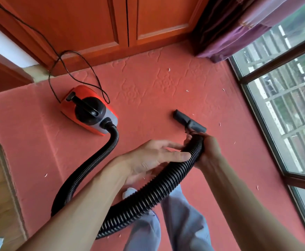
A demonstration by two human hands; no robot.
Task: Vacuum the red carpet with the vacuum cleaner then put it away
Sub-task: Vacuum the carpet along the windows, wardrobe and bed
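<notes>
Black ribbed plastic in hand: gripping the hose [148,201] with the right hand [208,151], fingers curled round it just behind the grey nozzle [189,121]. Reaching across with the left hand [153,158], fingers straight and relaxed, fingertips touching the hose just beside the right hand without closing on it. Holding the nozzle low over the red carpet [148,84]; touching the pile or not, impossible to tell. Letting the hose loop down past pale trouser legs [184,223] and back up to the vacuum cleaner [88,111], sitting on the carpet off to the left, red and grey with a black handle on top. Trailing a thin black cord [79,57] from its rear in loose loops toward the wooden cabinet doors [93,24]. Standing among small white scraps [169,69] scattered over the carpet. Facing the cabinet, with a purple curtain [229,24] hanging in the far right corner beside a window [283,105].
</notes>
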